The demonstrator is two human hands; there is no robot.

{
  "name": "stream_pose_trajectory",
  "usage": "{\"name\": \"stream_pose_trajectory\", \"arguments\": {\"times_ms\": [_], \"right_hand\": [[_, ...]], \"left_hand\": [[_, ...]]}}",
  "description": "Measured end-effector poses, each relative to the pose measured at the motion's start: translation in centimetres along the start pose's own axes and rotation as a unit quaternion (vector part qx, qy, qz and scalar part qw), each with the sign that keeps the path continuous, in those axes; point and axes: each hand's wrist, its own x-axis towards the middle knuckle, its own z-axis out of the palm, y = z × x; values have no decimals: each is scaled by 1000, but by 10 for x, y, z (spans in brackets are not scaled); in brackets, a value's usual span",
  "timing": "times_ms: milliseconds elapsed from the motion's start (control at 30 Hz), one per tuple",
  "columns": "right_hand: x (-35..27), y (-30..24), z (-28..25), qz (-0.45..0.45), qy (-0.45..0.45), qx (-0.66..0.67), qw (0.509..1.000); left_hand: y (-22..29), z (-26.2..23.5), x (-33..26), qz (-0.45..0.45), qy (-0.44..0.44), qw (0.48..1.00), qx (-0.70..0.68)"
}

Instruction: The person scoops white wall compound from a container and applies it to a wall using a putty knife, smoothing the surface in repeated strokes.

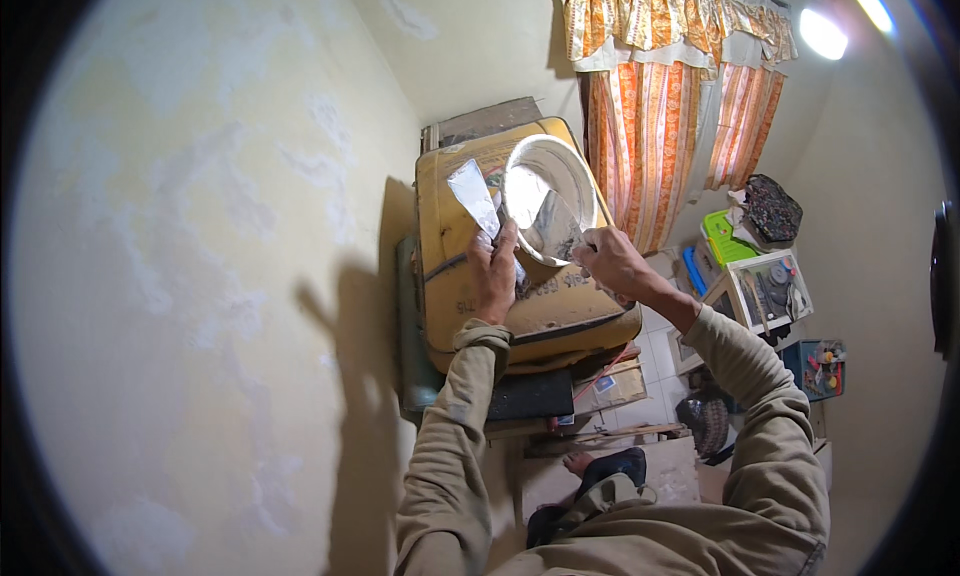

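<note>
Towards one o'clock, yellow case [448, 216] bearing white bucket [575, 171]

Upright on the case, probably stiff-walled and fairly heavy if well filled; best held by opposite sides of the rim. Inside, wide-bladed scraper [556, 224], gripped firmly at the bucket's four-to-five o'clock by the right hand [612, 264]. At its nine o'clock, narrower white-smeared scraper [474, 196], pinched below the blade in the left hand [492, 271]. Both likely light, thin-edged, slippery where smeared; best taken by the handle.

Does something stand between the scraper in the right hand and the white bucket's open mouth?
Nothing visible does. The scraper in the right hand overlaps the open mouth of the white bucket in this view.
</note>
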Motion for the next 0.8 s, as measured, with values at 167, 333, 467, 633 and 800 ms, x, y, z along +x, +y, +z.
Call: {"name": "stream_pose_trajectory", "arguments": {"times_ms": [167,333,467,633,800], "right_hand": [[26,4,-7,109,-121,328,931],[64,9,-12,193,-104,464,858],[92,0,-11,175,-125,493,843],[94,16,-20,158,-90,468,865],[82,5,-26,59,-76,399,912]], "left_hand": [[1,4,2,24,13,1000,-13],[-10,-11,18,-8,83,996,-37],[-48,-66,55,-42,127,991,-15],[-20,-67,46,-138,136,978,76],[8,-88,26,-92,101,988,71]]}}
